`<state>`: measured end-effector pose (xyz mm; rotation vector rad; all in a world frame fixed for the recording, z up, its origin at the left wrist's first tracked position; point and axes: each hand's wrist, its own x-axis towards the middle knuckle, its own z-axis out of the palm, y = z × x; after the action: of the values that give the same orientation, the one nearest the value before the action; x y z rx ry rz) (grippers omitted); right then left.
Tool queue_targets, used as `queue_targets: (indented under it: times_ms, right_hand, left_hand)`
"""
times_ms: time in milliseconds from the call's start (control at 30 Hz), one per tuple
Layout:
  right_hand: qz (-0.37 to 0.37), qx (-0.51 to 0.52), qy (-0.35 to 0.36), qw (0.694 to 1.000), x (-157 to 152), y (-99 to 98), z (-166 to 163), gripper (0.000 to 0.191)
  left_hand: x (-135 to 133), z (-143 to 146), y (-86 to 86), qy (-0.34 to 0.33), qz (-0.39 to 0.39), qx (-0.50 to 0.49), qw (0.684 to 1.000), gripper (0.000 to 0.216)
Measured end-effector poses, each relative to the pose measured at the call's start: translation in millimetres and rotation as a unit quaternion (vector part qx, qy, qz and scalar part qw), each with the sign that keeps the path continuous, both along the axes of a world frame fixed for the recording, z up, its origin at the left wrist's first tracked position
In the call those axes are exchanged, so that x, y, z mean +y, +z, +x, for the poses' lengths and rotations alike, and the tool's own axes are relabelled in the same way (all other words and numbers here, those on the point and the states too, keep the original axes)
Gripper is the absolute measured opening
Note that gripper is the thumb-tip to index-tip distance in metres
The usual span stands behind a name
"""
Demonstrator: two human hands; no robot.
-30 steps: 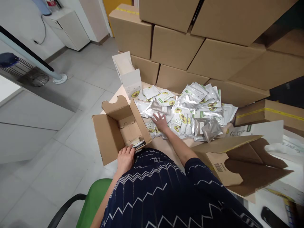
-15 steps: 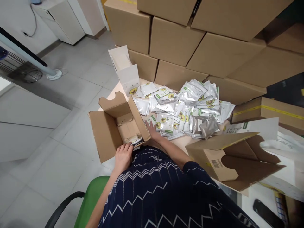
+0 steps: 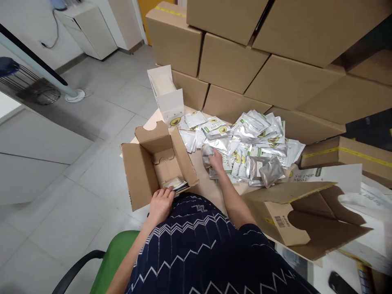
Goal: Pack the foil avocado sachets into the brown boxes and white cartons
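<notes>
My right hand (image 3: 217, 162) grips a silver sachet (image 3: 206, 154) over the near left side of the sachet pile (image 3: 254, 130). Many of the sachets there are printed with avocados and the words "Super Meal". At the near side of an open cardboard box (image 3: 185, 157), my left hand (image 3: 161, 203) has its fingers curled over the edge. Several flat packets (image 3: 176, 182) lie inside this box, close to those fingertips. Part of my left thumb is hidden.
A white avocado-printed carton (image 3: 171, 104) stands open at the table's far left corner. Large cardboard boxes (image 3: 232, 61) are stacked behind the table. Another open cardboard box (image 3: 306, 212) lies to the right. A green chair (image 3: 114, 261) is at lower left.
My right hand has moved right and up from beside the box and taken hold of a silver sachet. My left hand stays at the box edge. The view has shifted slightly.
</notes>
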<state>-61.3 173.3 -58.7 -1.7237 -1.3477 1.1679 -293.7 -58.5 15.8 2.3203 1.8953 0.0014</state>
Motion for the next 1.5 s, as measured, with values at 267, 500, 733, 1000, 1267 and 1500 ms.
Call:
queue_targets:
  times_ms: [267,500,733,1000,1267,1500]
  right_hand:
    - [0.05,0.304,-0.112,0.945,25.6,35.0,72.8,0.038]
    - [0.033,-0.127,-0.222,0.966,0.9,16.9,105.9,0.051]
    - [0.025,-0.416,0.08,0.906,8.9,0.5,25.3,0.079]
    - [-0.03,-0.521,0.329,0.787,8.6,-48.7,2.6,0.115]
    - [0.064,-0.5,0.425,0.752,-21.2,-32.0,20.8,0.065]
    - [0.183,-0.252,0.054,0.949,-2.1,53.7,34.2,0.042]
  left_hand:
    - [0.8,6.8,-9.2,-0.044,-0.005,0.003,0.999,0.023]
    - [5.1,5.6,-7.1,-0.039,-0.01,-0.004,0.999,0.024]
    - [16.5,8.2,-4.2,-0.055,-0.015,-0.019,0.998,0.023]
    - [16.4,12.2,-7.3,-0.034,-0.01,-0.023,0.999,0.024]
    - [15.0,11.7,-2.9,-0.03,-0.034,-0.044,0.998,0.026]
    - [16.3,16.3,3.7,-0.016,-0.044,-0.049,0.998,0.025]
